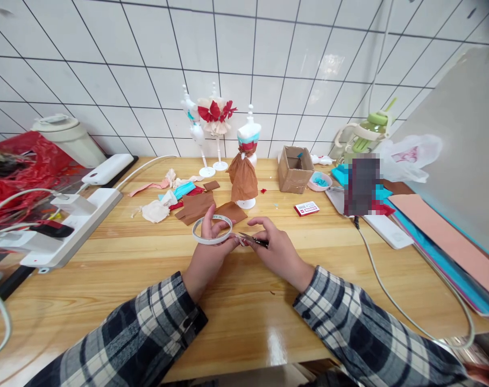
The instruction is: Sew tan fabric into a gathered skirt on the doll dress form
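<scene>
A narrow roll of white tape [195, 235] hangs around the fingers of my left hand [209, 258]. That hand's thumb and a fingertip pinch a small strip [241, 241], likely the tape's end. My right hand [282, 250] is closed on dark pointed tweezers [255, 239], and their tips point left at the strip. Just beyond the hands stands a small white dress form [249, 132] with a brown paper skirt [244, 177] and blue and red bands at the bust. Brown paper pieces [198, 207] lie flat behind my left hand.
Two more dress forms [218, 129] stand by the tiled wall. Coloured scraps [155, 210] lie left of centre. To the right are a cardboard box [293, 174], a small red-and-white box [306, 208], a pink dish [320, 181] and a cable [373, 263]. A power strip [78, 226] lies left.
</scene>
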